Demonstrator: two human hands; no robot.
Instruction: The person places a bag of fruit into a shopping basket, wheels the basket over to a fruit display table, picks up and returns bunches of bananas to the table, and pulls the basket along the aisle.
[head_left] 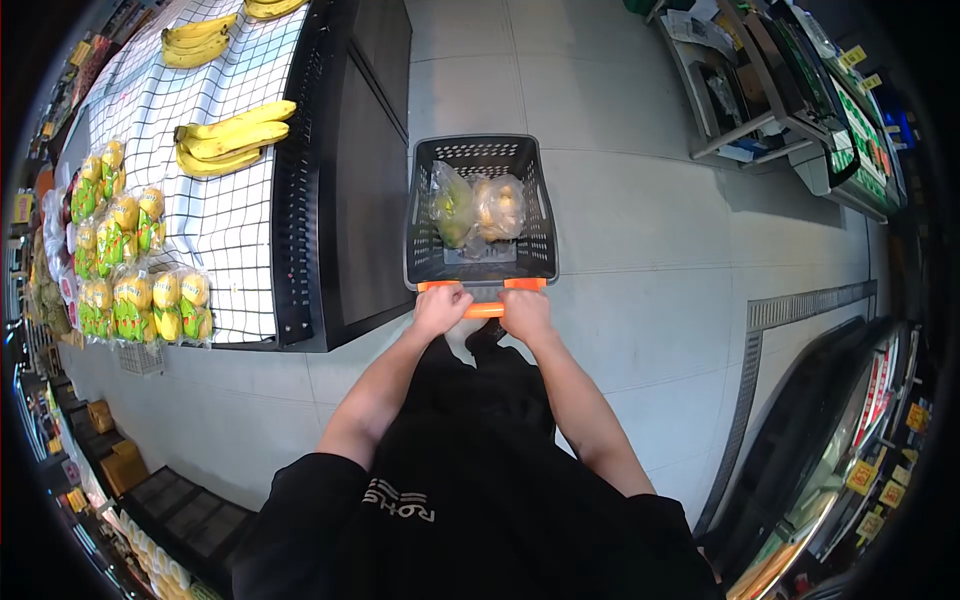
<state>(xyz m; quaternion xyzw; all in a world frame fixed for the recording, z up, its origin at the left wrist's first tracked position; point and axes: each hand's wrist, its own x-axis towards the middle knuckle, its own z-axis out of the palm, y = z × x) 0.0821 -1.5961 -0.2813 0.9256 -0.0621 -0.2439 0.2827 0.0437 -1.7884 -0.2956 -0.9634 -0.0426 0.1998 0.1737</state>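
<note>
Both of my hands grip the orange handle (485, 310) of a dark grey shopping basket (548, 225) in front of me. My left hand (441, 308) wraps round the handle's left part, and my right hand (525, 310) round its right part. Inside the basket lie two clear plastic bags. The left bag (453, 208) holds green produce whose kind I cannot make out. In the right bag (499, 208) are round yellowish-brown items, also unclear in kind.
To the left stands a display table (240, 260) with a checked cloth, bunches of bananas (235, 138) and packed yellow fruit (135, 300). A metal rack (740, 110) is at upper right. A black-edged display case (800, 430) lines the lower right. Grey tiled floor (630, 220) runs ahead.
</note>
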